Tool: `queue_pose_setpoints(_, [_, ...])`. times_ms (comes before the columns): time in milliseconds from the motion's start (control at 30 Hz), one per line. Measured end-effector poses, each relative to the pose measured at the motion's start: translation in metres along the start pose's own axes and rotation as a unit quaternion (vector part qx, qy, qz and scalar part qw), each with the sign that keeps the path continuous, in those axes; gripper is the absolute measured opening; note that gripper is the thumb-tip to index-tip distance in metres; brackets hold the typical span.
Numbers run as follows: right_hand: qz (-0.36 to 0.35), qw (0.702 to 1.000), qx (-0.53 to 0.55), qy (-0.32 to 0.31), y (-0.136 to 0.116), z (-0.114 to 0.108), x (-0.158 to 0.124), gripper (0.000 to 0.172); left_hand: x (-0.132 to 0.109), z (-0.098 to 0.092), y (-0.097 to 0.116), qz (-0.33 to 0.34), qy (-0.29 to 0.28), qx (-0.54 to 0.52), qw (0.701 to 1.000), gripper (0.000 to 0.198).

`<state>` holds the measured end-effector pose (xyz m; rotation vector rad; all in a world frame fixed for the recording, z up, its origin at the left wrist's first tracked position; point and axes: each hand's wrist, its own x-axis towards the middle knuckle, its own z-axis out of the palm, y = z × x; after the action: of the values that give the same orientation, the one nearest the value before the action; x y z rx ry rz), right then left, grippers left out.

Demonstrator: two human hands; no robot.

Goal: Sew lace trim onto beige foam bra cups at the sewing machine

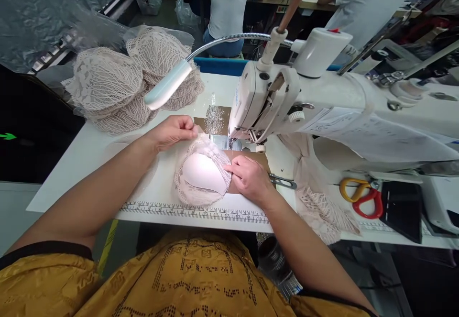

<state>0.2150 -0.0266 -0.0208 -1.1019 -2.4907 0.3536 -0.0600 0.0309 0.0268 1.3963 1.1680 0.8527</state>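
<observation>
A pale lace bra cup (204, 171) with a smooth white pad facing up lies on the white sewing table, just in front of the sewing machine's needle area (233, 142). At its upper left edge, my left hand (177, 132) pinches the lace between closed fingers. On the cup's right edge, my right hand (249, 178) presses the lace with its forefinger, the other fingers curled. Part of the lace edge under the right fingers is hidden. Thread snips (283, 181) lie just right of my right hand.
Stacked lace cups (107, 85) fill the table's far left beneath a lamp (168, 85). A ruler strip (201, 212) runs along the front edge. Lace fabric (319, 207), scissors (369, 202) and a dark phone-like slab (401, 209) lie right. Two people sit or stand beyond.
</observation>
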Motion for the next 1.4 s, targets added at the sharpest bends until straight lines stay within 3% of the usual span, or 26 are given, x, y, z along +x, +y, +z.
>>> queue_pose_setpoints(100, [-0.005, 1.000, -0.007, 0.000, 0.000, 0.000, 0.000, 0.031, -0.013, -0.005, 0.006, 0.081, 0.156, 0.111, 0.978, 0.022])
queue_pose_setpoints(167, [-0.012, 1.000, -0.013, 0.002, 0.000, 0.000, 0.000, 0.030, -0.026, 0.002, 0.012, 0.132, 0.211, 0.200, 0.948, 0.013])
queue_pose_setpoints(233, [-0.016, 1.000, -0.016, 0.008, -0.001, 0.000, 0.000, 0.031, -0.038, 0.018, 0.017, 0.164, 0.169, 0.265, 0.935, 0.012])
queue_pose_setpoints(300, [-0.022, 1.000, -0.005, 0.011, -0.001, -0.002, 0.000, 0.029, -0.045, 0.040, 0.016, 0.177, 0.048, 0.330, 0.926, 0.019])
queue_pose_setpoints(367, [-0.024, 1.000, 0.012, 0.011, 0.001, -0.005, -0.002, 0.025, -0.047, 0.062, 0.009, 0.189, -0.070, 0.409, 0.890, 0.025])
queue_pose_setpoints(433, [-0.002, 1.000, 0.016, 0.016, 0.002, -0.008, -0.004, 0.025, -0.045, 0.079, 0.001, 0.204, -0.131, 0.465, 0.852, 0.030])
queue_pose_setpoints(500, [0.039, 0.999, 0.003, 0.033, 0.004, -0.010, -0.005, 0.026, -0.042, 0.087, -0.005, 0.220, -0.161, 0.482, 0.833, 0.033])
queue_pose_setpoints(600, [0.071, 0.996, -0.041, 0.035, 0.006, -0.011, -0.005, 0.035, -0.037, 0.088, -0.007, 0.238, -0.176, 0.477, 0.827, 0.036])
queue_pose_setpoints(700, [0.069, 0.994, -0.086, 0.005, 0.006, -0.007, -0.004, 0.044, -0.032, 0.085, -0.007, 0.235, -0.147, 0.493, 0.825, 0.043])
queue_pose_setpoints(900, [0.076, 0.991, -0.113, -0.012, 0.004, -0.004, 0.001, 0.042, -0.026, 0.082, -0.009, 0.212, -0.127, 0.561, 0.790, 0.049])
queue_pose_setpoints(1400, [0.101, 0.990, -0.097, -0.008, -0.002, -0.004, 0.008, 0.042, 0.008, 0.051, -0.009, 0.252, -0.226, 0.566, 0.752, 0.053])
